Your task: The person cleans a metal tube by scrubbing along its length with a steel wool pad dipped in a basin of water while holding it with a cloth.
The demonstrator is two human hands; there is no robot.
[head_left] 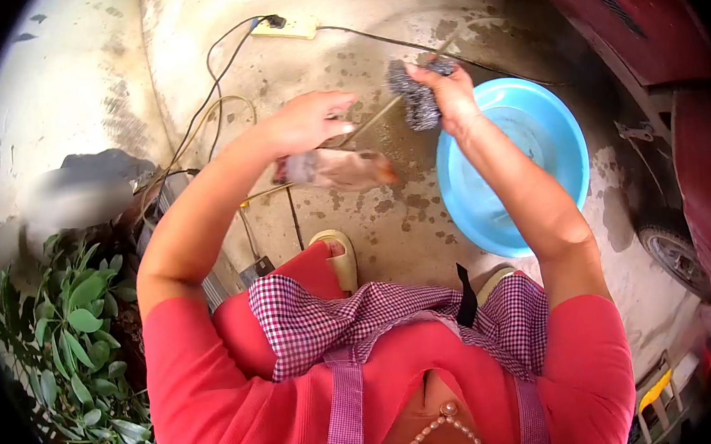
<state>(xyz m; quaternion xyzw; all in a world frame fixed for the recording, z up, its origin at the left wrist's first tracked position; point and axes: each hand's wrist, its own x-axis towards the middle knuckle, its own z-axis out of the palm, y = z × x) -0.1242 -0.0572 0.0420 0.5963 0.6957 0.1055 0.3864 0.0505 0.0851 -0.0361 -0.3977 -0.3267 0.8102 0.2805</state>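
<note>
My right hand (448,94) is closed round a grey metal scouring pad (419,96), above the left rim of a light blue basin (572,163). My left hand (310,124) has its thumb and fingers apart, with nothing visible between them. Just below it is a pale pinkish piece (347,169), blurred, that looks like an animal's foot, with a reddish left end and an orange-brown right tip. A thin, light-coloured rod or tube (381,121) runs slantwise between my hands; what supports it cannot be made out.
A yellow power strip (286,27) with black cables lies on the stained concrete floor (406,226). Leafy plants (80,335) stand at the left. On the right is a red vehicle (701,153) with a wheel (677,255). My slippered foot (340,261) is below.
</note>
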